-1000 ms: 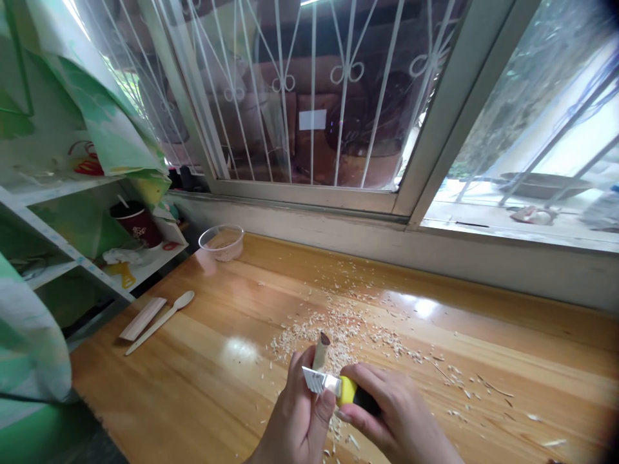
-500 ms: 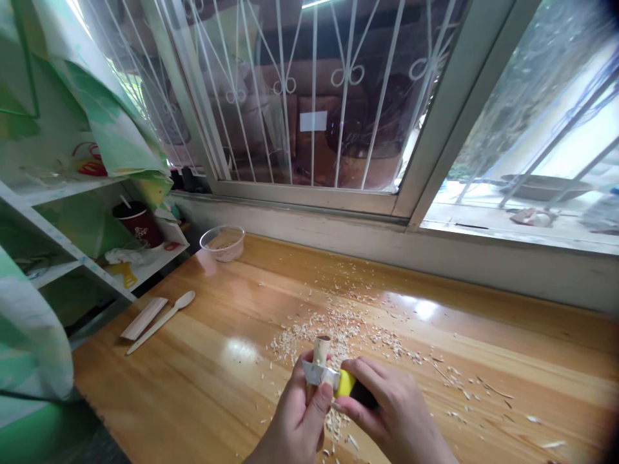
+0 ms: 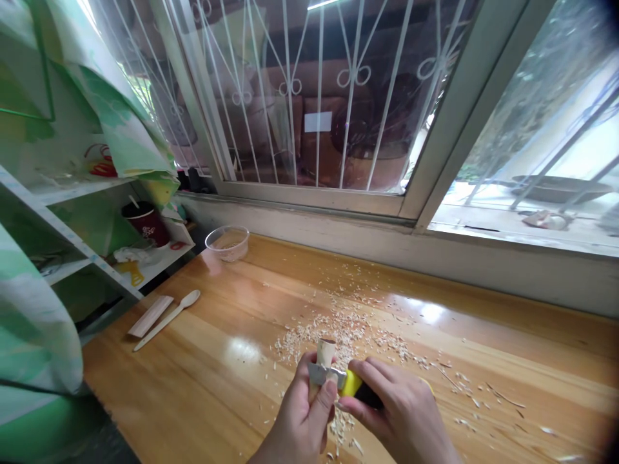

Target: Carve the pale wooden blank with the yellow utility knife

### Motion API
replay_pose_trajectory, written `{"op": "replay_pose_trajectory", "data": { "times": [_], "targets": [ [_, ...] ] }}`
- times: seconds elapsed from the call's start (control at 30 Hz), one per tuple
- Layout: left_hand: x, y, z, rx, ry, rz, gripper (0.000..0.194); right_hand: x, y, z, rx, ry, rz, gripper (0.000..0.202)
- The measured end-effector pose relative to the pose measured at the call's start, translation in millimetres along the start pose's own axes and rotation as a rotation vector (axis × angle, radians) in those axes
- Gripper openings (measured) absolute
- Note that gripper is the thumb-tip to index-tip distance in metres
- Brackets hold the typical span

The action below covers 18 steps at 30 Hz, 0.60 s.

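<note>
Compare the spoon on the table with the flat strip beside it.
The spoon is longer; the strip is shorter. The spoon has a slim handle widening into a rounded bowl, while the strip is broad and straight-sided. The spoon looks plain and pale; the strip shows pinkish streaks. Both lie on the table, slanting much the same way.

The wooden piece's point(image 3: 325, 352) lower end is hidden within the left hand point(image 3: 307, 409); the right fist point(image 3: 394, 406) covers much of the knife handle point(image 3: 360, 388). The bench point(image 3: 207, 380) is cut off at six o'clock. Small things on the shelf point(image 3: 87, 188) at ten o'clock are too blurred to tell.
</note>
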<state>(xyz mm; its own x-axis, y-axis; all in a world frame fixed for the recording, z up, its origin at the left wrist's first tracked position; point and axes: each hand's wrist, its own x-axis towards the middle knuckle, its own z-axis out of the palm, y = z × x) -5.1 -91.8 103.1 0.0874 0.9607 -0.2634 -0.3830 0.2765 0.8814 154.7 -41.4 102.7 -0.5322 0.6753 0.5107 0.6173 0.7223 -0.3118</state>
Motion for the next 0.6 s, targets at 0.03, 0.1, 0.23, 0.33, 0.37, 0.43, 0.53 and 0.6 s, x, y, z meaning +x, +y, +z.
{"op": "replay_pose_trajectory", "data": {
  "times": [0.03,0.1,0.23,0.33,0.37,0.43,0.53,0.6],
  "targets": [
    [-1,3,0.6,0.001,-0.006,-0.044,0.056,0,0,0,0.019,-0.014,0.004,0.041],
    [-3,8,1.7,0.008,-0.042,-0.092,0.067,1,1,0,0.093,-0.074,0.010,0.041],
    [-5,13,3.6,-0.001,-0.092,-0.087,0.073,0,3,-1,0.171,-0.165,0.031,0.041],
    [-5,15,5.4,-0.018,-0.069,-0.110,0.071,-1,3,0,0.105,-0.126,0.030,0.039],
    [-5,15,5.9,-0.019,-0.059,-0.121,0.070,-1,3,0,0.079,-0.105,0.023,0.038],
    [-4,15,6.4,-0.018,-0.041,-0.141,0.070,-1,3,0,0.028,-0.059,0.005,0.036],
    [-2,15,6.0,-0.014,-0.047,-0.166,0.070,1,2,-1,0.004,-0.019,-0.007,0.034],
    [-1,15,5.1,-0.015,-0.064,-0.162,0.072,1,2,-2,0.060,-0.046,0.007,0.037]
  ]
}}
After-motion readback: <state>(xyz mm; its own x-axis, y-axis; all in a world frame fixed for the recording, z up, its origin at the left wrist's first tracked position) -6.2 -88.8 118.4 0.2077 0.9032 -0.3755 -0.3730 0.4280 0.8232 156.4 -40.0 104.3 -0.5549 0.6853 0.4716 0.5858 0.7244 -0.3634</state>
